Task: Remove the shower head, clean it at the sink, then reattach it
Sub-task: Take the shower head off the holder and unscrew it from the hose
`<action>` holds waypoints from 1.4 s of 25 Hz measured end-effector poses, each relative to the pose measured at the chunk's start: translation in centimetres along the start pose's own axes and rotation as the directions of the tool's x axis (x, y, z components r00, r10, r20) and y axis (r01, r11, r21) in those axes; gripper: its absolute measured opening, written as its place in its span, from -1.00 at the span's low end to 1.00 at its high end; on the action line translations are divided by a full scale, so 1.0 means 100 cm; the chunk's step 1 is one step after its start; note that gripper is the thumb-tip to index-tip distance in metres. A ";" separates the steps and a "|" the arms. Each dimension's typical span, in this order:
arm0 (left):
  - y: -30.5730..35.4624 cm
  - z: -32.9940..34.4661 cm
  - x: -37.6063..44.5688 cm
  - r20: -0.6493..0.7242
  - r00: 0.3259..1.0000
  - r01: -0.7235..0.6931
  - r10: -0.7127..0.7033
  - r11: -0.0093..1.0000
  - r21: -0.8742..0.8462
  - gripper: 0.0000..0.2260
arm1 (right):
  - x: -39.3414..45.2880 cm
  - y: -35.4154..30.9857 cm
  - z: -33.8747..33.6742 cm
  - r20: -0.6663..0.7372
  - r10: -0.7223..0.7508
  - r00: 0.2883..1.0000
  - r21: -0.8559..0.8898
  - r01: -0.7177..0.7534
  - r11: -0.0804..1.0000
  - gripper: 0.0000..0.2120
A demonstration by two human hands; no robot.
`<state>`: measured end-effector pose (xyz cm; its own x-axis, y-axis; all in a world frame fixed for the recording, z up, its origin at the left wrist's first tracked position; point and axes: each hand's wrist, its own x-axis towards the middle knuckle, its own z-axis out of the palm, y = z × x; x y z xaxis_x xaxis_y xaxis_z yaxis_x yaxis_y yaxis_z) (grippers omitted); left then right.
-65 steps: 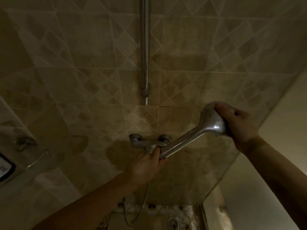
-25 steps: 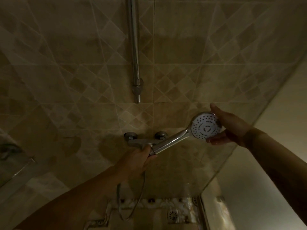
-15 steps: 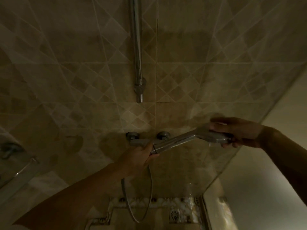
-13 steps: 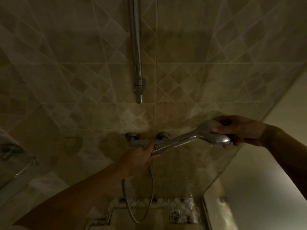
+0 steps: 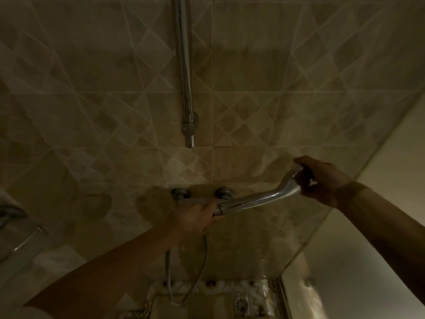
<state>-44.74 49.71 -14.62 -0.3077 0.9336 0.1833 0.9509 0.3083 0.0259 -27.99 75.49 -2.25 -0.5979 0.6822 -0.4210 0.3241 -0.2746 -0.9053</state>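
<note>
Shower head (image 5: 264, 198) between both hands, left hand (image 5: 195, 217) gripping its handle base, right hand (image 5: 322, 180) clasping its head.

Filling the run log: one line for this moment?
step: unscrewing | left hand: grips hose end | right hand: grips shower head | hose: hangs below

Down at the bottom of the view sits the shower floor (image 5: 220, 309), dim, with a pale pebble-patterned border (image 5: 207, 287) running along its far edge where it meets the tiled wall (image 5: 92, 111). A small square drain grate (image 5: 241, 304) lies set into the floor near its right edge, close beside the glass panel's frame (image 5: 284, 298).
</note>
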 end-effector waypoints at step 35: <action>0.009 -0.027 0.011 0.129 0.980 0.160 -0.150 0.985 -0.070 -0.60 | -0.006 -0.017 -0.052 0.499 0.010 0.866 -0.394 0.217 0.893 -0.36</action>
<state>-44.12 50.48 -11.71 -0.4485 0.8925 0.0489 0.8894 0.4402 0.1231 -24.34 79.08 -0.13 -0.8809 0.2501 -0.4018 0.4485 0.1704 -0.8774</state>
